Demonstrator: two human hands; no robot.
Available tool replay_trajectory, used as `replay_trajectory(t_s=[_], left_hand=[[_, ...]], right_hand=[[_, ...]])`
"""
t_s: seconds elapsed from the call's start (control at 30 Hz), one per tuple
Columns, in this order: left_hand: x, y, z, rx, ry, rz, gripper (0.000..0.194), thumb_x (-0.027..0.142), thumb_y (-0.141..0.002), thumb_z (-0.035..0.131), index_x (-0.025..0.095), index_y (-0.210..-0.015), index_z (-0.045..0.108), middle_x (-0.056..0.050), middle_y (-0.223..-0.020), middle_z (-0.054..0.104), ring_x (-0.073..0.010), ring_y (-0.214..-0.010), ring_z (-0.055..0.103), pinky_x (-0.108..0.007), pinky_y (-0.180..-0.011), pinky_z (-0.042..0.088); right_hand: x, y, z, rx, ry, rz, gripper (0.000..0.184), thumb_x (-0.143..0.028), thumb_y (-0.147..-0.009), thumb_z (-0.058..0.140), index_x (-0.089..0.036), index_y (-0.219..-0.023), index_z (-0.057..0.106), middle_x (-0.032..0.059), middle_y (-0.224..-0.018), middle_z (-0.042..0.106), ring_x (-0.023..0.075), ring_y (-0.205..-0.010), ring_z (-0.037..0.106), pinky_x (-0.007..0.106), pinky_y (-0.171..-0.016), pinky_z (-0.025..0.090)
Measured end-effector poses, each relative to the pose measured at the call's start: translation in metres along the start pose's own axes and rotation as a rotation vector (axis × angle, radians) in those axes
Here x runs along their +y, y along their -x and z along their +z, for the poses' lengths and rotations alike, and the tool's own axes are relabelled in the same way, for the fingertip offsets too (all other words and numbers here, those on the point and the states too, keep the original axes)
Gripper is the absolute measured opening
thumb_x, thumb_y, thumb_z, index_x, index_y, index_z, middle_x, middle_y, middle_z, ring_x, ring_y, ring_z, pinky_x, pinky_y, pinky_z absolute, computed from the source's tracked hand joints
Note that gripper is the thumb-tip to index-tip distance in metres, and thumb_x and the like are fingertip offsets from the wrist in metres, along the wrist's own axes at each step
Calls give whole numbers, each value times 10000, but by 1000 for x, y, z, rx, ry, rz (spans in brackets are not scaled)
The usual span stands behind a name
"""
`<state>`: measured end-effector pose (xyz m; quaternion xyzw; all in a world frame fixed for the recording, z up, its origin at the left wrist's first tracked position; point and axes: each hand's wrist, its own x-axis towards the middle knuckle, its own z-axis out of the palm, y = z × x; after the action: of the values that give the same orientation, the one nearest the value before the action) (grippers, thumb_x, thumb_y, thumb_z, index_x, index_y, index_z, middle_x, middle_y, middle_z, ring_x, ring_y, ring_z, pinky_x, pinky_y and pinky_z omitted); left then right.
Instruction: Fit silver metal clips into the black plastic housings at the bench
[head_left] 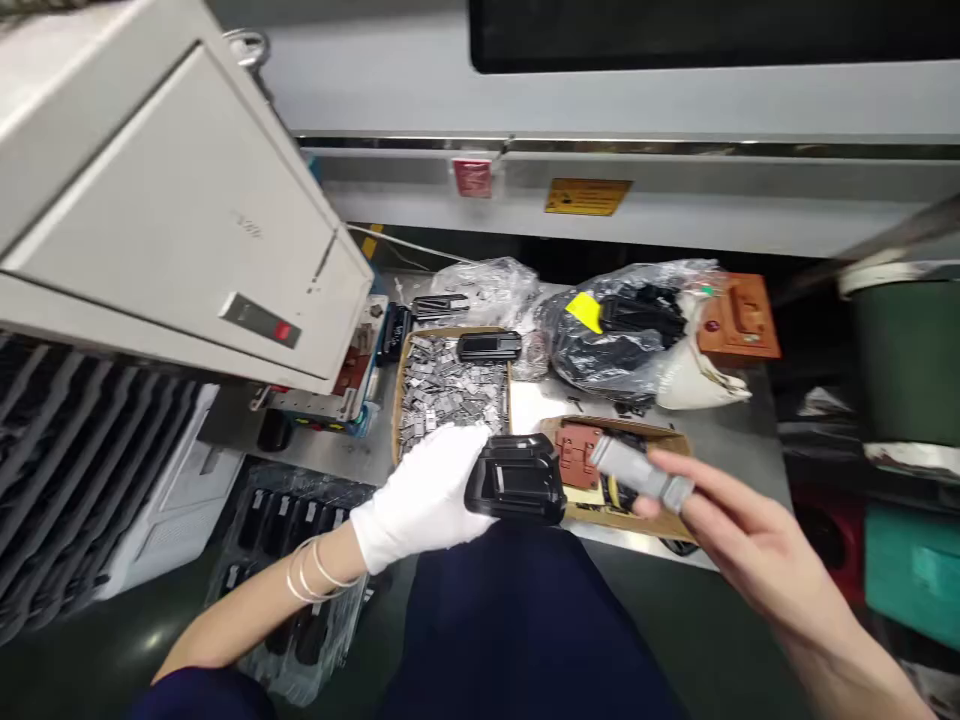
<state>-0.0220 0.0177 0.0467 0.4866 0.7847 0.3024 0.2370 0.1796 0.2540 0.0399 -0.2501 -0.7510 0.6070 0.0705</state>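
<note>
In a white glove, my left hand (435, 490) is closed around a glossy black plastic case (517, 480), held above the table's front edge. My bare right hand (720, 510) pinches a small grey block-shaped piece (637, 470) between thumb and fingers, to the right of the case and apart from it. Behind the glove stands a cardboard box (397, 400) full of small grey parts (450, 385). One more black case (489, 346) rests on that box's far right corner. Below my right hand is a shallow cardboard box (667, 437) with a reddish-brown block (576, 452) in it.
Clear plastic bags, one holding black parts (622, 340), lie at the table's back. An orange-brown block (739, 318) sits at the back right. A grey metal cabinet (187, 220) juts in at left. Trays of black pieces (285, 520) stand lower left; a green bin (907, 360) is at right.
</note>
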Motion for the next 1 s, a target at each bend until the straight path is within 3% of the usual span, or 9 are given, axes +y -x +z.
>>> replay_trajectory(t_s=[0.13,0.27,0.37,0.5,0.6,0.7,0.83,0.93,1.0], left_hand=[[22,-17,11,-23,-116,215,172,292,-911,647,221,-1068,638,-20,-948,714,-225,-834,691,-349,-767,510],[40,-26,21,-96,-223,249,297,246,-826,682,176,-1104,603,-53,-1004,689,-247,-884,668,-363,-805,526],[47,-34,31,-141,-344,278,355,212,-782,690,159,-1112,571,-74,-1027,669,-272,-914,649,-395,-839,531],[52,-49,52,-108,-549,416,473,165,-803,658,97,-1250,521,-115,-1041,660,-304,-918,639,-454,-878,534],[53,-58,67,-95,-639,489,617,271,-818,757,28,-1315,484,-163,-1083,663,-344,-966,651,-504,-928,539],[53,-63,77,-146,-695,443,686,428,-828,812,9,-1280,511,-186,-1074,668,-364,-962,656,-525,-932,544],[49,-63,79,-232,-727,310,562,326,-829,765,27,-1250,545,-202,-1098,667,-386,-979,658,-543,-944,534],[46,-58,76,-179,-680,293,494,394,-853,767,73,-1172,567,-170,-1067,659,-365,-946,651,-523,-921,534],[47,-55,72,-126,-663,303,506,453,-854,797,92,-1120,562,-140,-1026,647,-337,-912,641,-496,-904,535]], right_hand=[[-22,41,-27,-165,47,-71,326,-621,-1025,653,-399,-1200,817,26,-793,793,198,-899,783,220,-839,640],[-7,54,-44,-167,-9,-39,300,-559,-1047,650,-378,-1226,809,31,-861,794,179,-872,777,205,-804,641],[3,59,-51,-146,101,-114,307,-535,-1061,630,-355,-1235,808,43,-1043,800,174,-846,780,216,-785,651],[8,63,-37,-83,328,-277,343,-456,-1112,535,-304,-1327,756,46,-1161,780,211,-989,778,277,-904,653],[11,61,-16,-109,409,-322,373,-364,-1140,451,-222,-1379,699,86,-1203,754,234,-1036,767,323,-908,661],[16,54,3,-98,463,-344,375,-300,-1137,415,-206,-1394,671,112,-1207,744,268,-1056,758,395,-913,662],[21,44,14,-49,522,-369,399,-228,-1113,382,-121,-1335,696,141,-1099,739,283,-937,759,423,-793,666],[23,39,16,40,532,-413,386,-221,-1095,415,-105,-1275,735,132,-1047,695,240,-790,708,407,-686,638],[25,39,17,169,520,-466,341,-224,-1071,482,-169,-1235,776,133,-1091,662,239,-842,659,402,-709,618]])
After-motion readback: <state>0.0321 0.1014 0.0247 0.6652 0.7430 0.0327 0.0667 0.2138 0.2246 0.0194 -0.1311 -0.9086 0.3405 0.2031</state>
